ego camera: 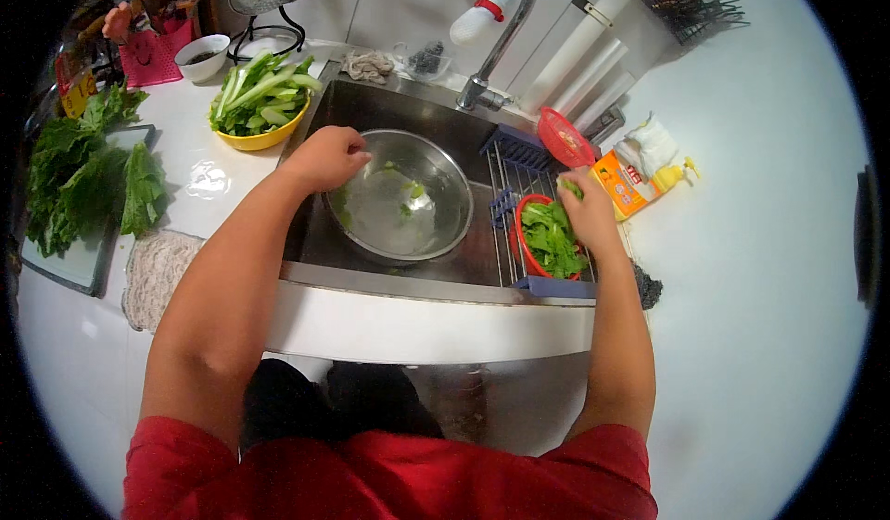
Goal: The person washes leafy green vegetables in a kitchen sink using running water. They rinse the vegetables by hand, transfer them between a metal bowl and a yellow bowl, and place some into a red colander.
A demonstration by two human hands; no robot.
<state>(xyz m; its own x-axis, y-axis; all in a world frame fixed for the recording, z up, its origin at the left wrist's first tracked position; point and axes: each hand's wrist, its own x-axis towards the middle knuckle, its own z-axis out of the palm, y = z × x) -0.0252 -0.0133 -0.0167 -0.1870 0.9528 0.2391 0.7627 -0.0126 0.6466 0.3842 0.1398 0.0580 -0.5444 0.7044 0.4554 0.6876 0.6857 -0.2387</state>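
A metal basin (pixel 396 231) of water stands in the stainless steel sink (pixel 313 235), with small green leaf scraps floating in it. My left hand (pixel 330 158) is over the basin's left rim, fingers curled; its underside is hidden, and I cannot tell whether it touches the rim. On the right, my right hand (pixel 589 204) pinches a piece of leafy green (pixel 571 188) above a red colander (pixel 518 238). Leafy greens (pixel 553 235) fill that colander, which sits on a metal drying rack (pixel 499 172) across the sink's right side.
A yellow bowl (pixel 261 141) heaped with cut greens stands left of the sink. Large leaves (pixel 76 172) lie on a cutting board (pixel 97 270) beside a cloth (pixel 160 277). The faucet (pixel 497 51) rises behind the basin. An orange pouch (pixel 622 183) and a red strainer (pixel 567 137) are at right.
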